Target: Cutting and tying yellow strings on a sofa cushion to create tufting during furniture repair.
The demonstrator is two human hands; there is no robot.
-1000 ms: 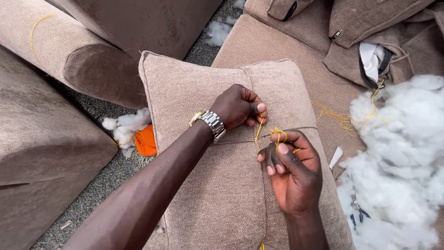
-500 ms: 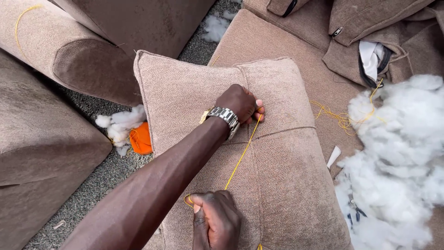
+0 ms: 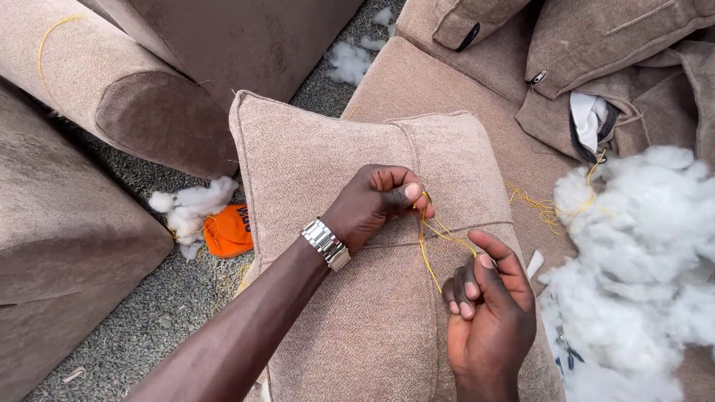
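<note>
A small orange package (image 3: 229, 231) with dark print lies on the grey carpet (image 3: 149, 327) left of the cushion, beside a tuft of white stuffing (image 3: 190, 208). On the tan cushion (image 3: 320, 149), the left hand (image 3: 376, 201), a metal watch (image 3: 325, 243) at its wrist, is curled into a loose fist, its fingers (image 3: 410, 192) pinching the upper end of a yellow thread (image 3: 426, 253) at the cushion's cross seam. The right hand (image 3: 488, 313), palm toward the camera, has its fingers (image 3: 465, 286) pressed together around the thread's lower end. The thread runs in a loop, its long axis roughly down the cushion's middle seam. A heap of white stuffing (image 3: 640, 268) sits at right
</note>
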